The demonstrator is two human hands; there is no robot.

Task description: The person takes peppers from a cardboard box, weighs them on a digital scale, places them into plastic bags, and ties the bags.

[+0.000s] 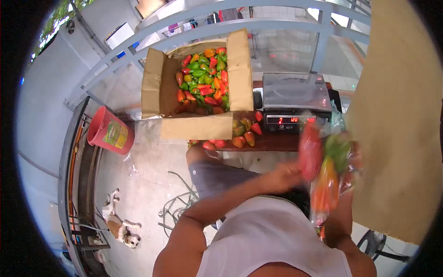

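Note:
In the head view my left hand [282, 177] reaches across my lap, blurred by motion, its fingers closed on a red pepper [310, 152]. Right beside it, a clear plastic bag of peppers [326, 187] is held up in front of my chest, with orange, green and red ones showing through. My right forearm [340, 221] runs up behind this bag, and the bag hides most of my right hand. Ahead, an open cardboard box [241, 74] holds many red, green and orange peppers [205, 78]. Several loose peppers [244, 131] lie on the bench below it.
A digital scale [295, 99] with lit red digits stands right of the box. A large cardboard sheet [397, 124] rises at my right. To the left are a red bucket [110, 131], a lying dog [121, 226] and tangled green strapping [177, 203] on the floor. Railings [286, 25] run behind.

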